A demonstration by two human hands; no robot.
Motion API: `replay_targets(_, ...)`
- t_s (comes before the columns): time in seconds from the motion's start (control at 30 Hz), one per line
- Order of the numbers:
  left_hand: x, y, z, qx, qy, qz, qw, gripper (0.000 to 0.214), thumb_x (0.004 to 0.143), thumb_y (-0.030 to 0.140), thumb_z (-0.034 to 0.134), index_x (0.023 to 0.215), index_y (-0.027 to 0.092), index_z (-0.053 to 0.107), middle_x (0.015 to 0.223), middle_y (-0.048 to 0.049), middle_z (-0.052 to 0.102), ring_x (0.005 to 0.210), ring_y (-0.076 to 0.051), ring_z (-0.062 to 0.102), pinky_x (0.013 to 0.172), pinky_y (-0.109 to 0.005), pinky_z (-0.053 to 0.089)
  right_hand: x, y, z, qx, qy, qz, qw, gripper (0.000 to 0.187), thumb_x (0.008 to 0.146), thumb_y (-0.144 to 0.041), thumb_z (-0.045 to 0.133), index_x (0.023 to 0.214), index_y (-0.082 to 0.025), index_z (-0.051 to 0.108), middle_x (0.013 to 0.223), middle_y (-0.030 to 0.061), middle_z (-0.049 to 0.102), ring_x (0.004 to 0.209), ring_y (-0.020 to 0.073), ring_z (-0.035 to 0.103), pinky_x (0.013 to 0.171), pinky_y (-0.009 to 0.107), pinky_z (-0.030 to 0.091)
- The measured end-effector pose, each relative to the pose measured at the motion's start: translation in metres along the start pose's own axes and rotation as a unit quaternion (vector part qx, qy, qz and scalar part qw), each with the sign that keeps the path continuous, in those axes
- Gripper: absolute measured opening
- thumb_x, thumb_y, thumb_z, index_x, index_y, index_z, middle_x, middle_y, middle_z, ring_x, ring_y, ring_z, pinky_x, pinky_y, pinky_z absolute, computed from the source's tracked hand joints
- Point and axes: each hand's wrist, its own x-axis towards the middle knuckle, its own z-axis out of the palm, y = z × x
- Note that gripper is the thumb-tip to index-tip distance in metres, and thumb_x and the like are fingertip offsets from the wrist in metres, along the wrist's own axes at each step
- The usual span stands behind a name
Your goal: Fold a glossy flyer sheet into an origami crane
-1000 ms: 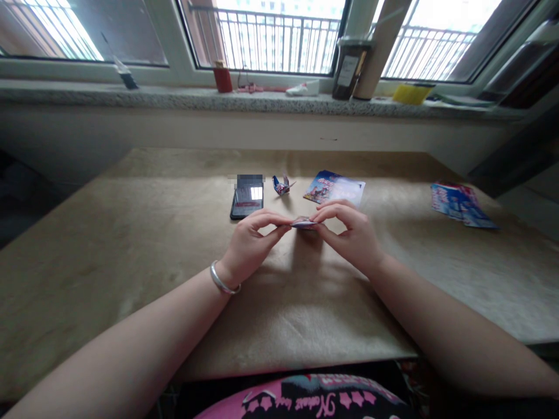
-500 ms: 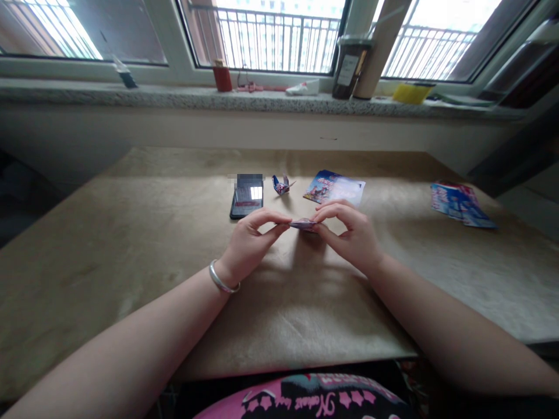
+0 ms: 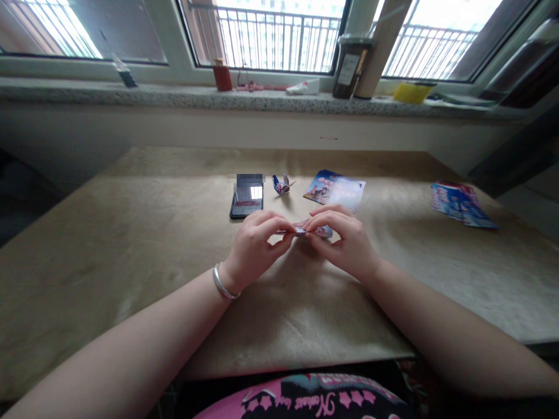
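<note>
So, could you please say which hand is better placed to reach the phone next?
Probably the left hand: it sits just in front of the phone, while the right hand is farther off. Both hold the folded paper, so the left must first release it.

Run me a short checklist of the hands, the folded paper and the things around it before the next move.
1. Left hand pinching the folded paper: ok, thumb and fingers meet on it.
2. Right hand gripping it too: ok, close beside the left.
3. Creases sharp and aligned: cannot tell, fingers cover much of the paper.
4. Paper bird apart from both hands: ok, it stands beyond them.
5. Printed sheets apart from the right hand: cannot tell, the hand overlaps their near edge in this view.
</note>
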Motion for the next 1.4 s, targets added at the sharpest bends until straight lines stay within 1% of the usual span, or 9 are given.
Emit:
replay_targets(0.1,-0.0007,-0.0008,0.0002,0.008,-0.009,0.005,1.000,0.004,0.082,0.017,0.060,0.080,0.018,0.062,0.079,-0.0025,0.064,0.074,-0.014,0.059,0.070,-0.028,0.047,0.0011,-0.0001,0.0000,0.010,-0.008,-0.009,1.000,0.010,0.077,-0.015,0.062,0.079,-0.025,0.062,0.080,0.0003,0.070,0.091,0.0194,0.063,0.083,0.037,0.052)
replay_targets(0.3,-0.0014,-0.0005,-0.0009,0.088,-0.039,0.064,0.993,0.006,0.085,0.025,0.060,0.083,0.021,0.065,0.080,-0.0015,0.066,0.073,-0.014,0.058,0.072,-0.028,0.045,0.0022,0.0008,0.0020,0.002,-0.031,-0.058,0.998,0.012,0.078,-0.015,0.059,0.081,-0.026,0.062,0.082,-0.0006,0.070,0.090,0.0180,0.062,0.082,0.035,0.052)
replay_targets(0.53,-0.0006,-0.0003,-0.0002,0.082,-0.037,0.054,0.994,0.008,0.084,0.023,0.061,0.078,0.019,0.064,0.080,-0.0018,0.066,0.074,-0.014,0.058,0.072,-0.028,0.044,0.0013,-0.0018,0.0027,0.006,-0.035,-0.029,0.999,0.013,0.076,-0.011,0.060,0.079,-0.023,0.059,0.083,0.0009,0.069,0.091,0.0181,0.061,0.085,0.034,0.050)
replay_targets(0.67,0.0002,0.0016,-0.0030,0.116,-0.080,0.073,0.987,0.010,0.086,0.025,0.058,0.083,0.020,0.065,0.079,-0.0010,0.066,0.074,-0.014,0.056,0.073,-0.029,0.043,0.0012,0.0002,0.0035,-0.001,-0.055,-0.039,0.998,0.010,0.078,-0.013,0.060,0.080,-0.022,0.061,0.087,0.0028,0.068,0.089,0.0176,0.060,0.083,0.033,0.049)
replay_targets(0.73,0.0005,0.0024,-0.0045,0.128,-0.090,0.085,0.984,0.011,0.088,0.027,0.057,0.085,0.021,0.066,0.079,-0.0005,0.065,0.074,-0.014,0.055,0.073,-0.029,0.042,0.0008,0.0009,0.0039,-0.009,-0.063,-0.038,0.997,0.009,0.078,-0.014,0.060,0.080,-0.022,0.062,0.087,0.0032,0.067,0.088,0.0176,0.059,0.082,0.033,0.049)
replay_targets(0.87,0.0014,0.0025,-0.0048,0.129,-0.093,0.089,0.983,0.013,0.089,0.027,0.056,0.082,0.022,0.066,0.078,0.0004,0.065,0.074,-0.014,0.055,0.074,-0.028,0.041,0.0005,-0.0001,0.0035,-0.032,-0.075,-0.016,0.997,0.008,0.077,-0.014,0.061,0.079,-0.021,0.063,0.083,0.0033,0.066,0.084,0.0176,0.057,0.079,0.032,0.049)
replay_targets(1.07,0.0018,0.0015,-0.0040,0.138,-0.101,0.099,0.980,0.014,0.089,0.026,0.055,0.081,0.022,0.066,0.077,0.0006,0.065,0.074,-0.014,0.053,0.073,-0.028,0.041,0.0021,-0.0017,0.0028,-0.057,-0.079,-0.020,0.995,0.008,0.075,-0.014,0.061,0.074,-0.021,0.063,0.079,0.0024,0.065,0.083,0.0175,0.057,0.079,0.031,0.048)
replay_targets(1.23,0.0008,0.0004,-0.0042,0.132,-0.095,0.096,0.982,0.013,0.088,0.025,0.056,0.080,0.022,0.066,0.077,0.0007,0.066,0.074,-0.013,0.054,0.075,-0.028,0.041,0.0017,-0.0002,0.0033,-0.078,-0.075,-0.001,0.994,0.008,0.073,-0.013,0.062,0.073,-0.021,0.064,0.079,0.0018,0.066,0.081,0.0177,0.056,0.078,0.031,0.048)
replay_targets(1.4,0.0016,0.0005,-0.0036,0.128,-0.096,0.088,0.983,0.014,0.087,0.025,0.055,0.079,0.021,0.066,0.076,0.0002,0.065,0.072,-0.013,0.054,0.072,-0.028,0.041,0.0008,-0.0007,0.0034,-0.097,-0.080,-0.007,0.992,0.008,0.073,-0.014,0.061,0.072,-0.021,0.064,0.078,0.0014,0.066,0.082,0.0179,0.055,0.078,0.030,0.047)
